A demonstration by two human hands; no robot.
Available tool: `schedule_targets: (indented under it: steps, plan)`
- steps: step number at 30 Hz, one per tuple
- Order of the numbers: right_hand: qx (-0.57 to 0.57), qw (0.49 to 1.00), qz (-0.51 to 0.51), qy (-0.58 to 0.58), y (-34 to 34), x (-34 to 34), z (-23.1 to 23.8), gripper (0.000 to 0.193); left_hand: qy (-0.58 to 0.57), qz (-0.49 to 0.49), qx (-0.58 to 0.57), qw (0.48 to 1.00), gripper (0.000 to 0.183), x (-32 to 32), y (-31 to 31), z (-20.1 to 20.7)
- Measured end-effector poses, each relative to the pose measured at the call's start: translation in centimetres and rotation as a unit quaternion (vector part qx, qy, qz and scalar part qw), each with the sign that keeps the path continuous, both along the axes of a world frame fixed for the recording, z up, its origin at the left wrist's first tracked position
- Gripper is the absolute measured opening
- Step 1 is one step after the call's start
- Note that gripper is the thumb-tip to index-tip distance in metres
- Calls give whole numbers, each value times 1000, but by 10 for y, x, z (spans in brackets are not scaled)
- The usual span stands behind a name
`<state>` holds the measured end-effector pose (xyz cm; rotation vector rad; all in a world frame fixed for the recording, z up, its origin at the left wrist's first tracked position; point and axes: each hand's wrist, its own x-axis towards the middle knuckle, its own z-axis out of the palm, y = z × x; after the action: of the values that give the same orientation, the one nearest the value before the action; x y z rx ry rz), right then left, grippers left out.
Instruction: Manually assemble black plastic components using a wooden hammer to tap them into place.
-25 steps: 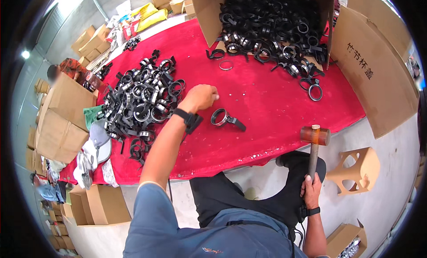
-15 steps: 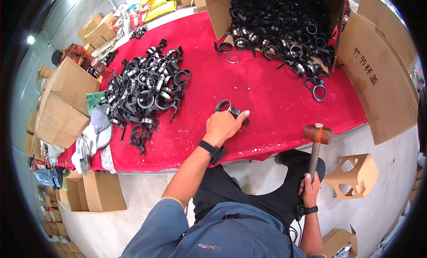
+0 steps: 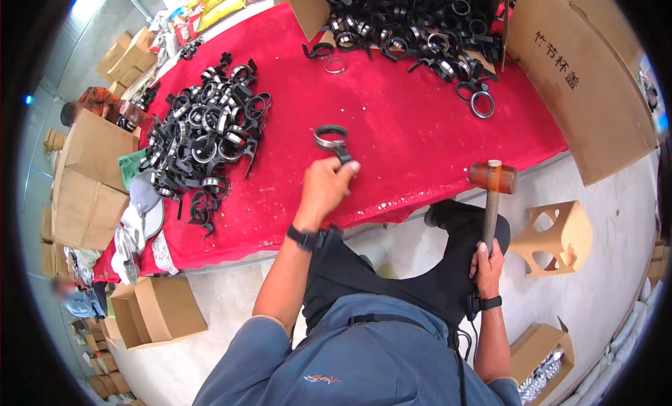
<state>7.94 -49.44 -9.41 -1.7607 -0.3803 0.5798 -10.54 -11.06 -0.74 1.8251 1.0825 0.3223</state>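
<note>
My left hand is closed on the tail of a black ring-shaped part over the red cloth. The part's round end points away from me and shows a silver band. My right hand grips the handle of a mallet, its brown cylindrical head up, beside my right knee. A heap of similar black parts with silver rings lies to the left of my left hand. A loose silver ring and another silver ring lie farther off on the cloth.
A large open carton spills many black ring parts at the back. A tan stool stands at right on the floor, an open box at lower left. Caps rest by the table's left end; a person is beyond.
My left hand has turned and raised the black part, so its silver band now shows. The mallet stays in my right hand, nearly unmoved. The whole view has shifted.
</note>
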Motion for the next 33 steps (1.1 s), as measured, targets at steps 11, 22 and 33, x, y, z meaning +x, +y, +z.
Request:
schedule_targets:
  steps: [11, 22, 33]
  plan:
    - [-17, 999, 45, -11, 0, -11, 21, 44, -231, -31, -203, 951, 42, 37, -152, -109]
    - [-104, 986, 108, -79, -3, -52, 40, 49, -156, -59, 7, 986, 45, 48, -160, -112]
    - [-256, 924, 156, -237, 8, -55, 41, 36, -154, -54, 72, 984, 41, 48, -160, -108]
